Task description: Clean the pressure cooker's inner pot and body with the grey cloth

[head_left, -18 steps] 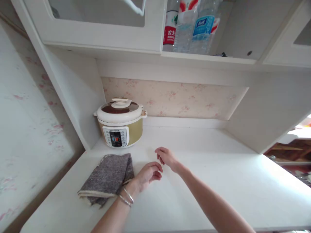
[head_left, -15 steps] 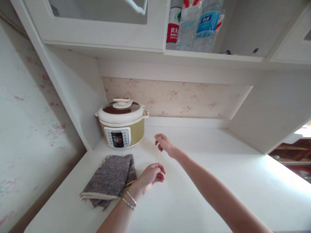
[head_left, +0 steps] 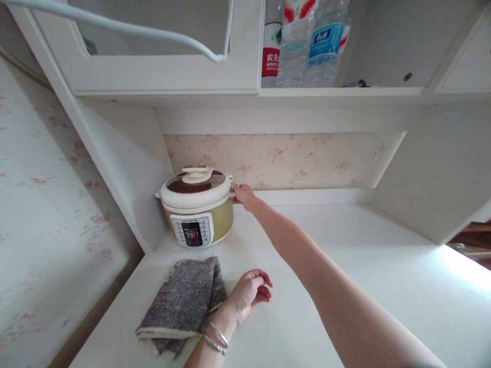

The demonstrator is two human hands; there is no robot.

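Observation:
A white and olive-green electric pressure cooker (head_left: 220, 223) with a brown-topped lid stands at the back left of the white counter. My right hand (head_left: 243, 196) reaches across and is closed on the side handle at the cooker's right; its fingertips are partly hidden there. Nearer to me, my left hand (head_left: 252, 292), with two silver bangles on the wrist, hovers loosely curled, fingers apart and nothing in them. Just left of that hand lies a folded grey cloth (head_left: 182, 296) with a frayed pale edge, in front of the cooker.
Overhead hangs a white cabinet (head_left: 164, 76) with a glass door and a white wire in front. Several plastic bottles (head_left: 324, 48) stand in its open section. White side panels (head_left: 425, 168) bound the counter (head_left: 307, 327), and floral wallpaper covers the wall (head_left: 42, 204) on the left.
My right hand has moved left and away from me, from above the counter to the cooker's handle, and has taken hold of it. My left hand stays near the cloth. The view has shifted slightly.

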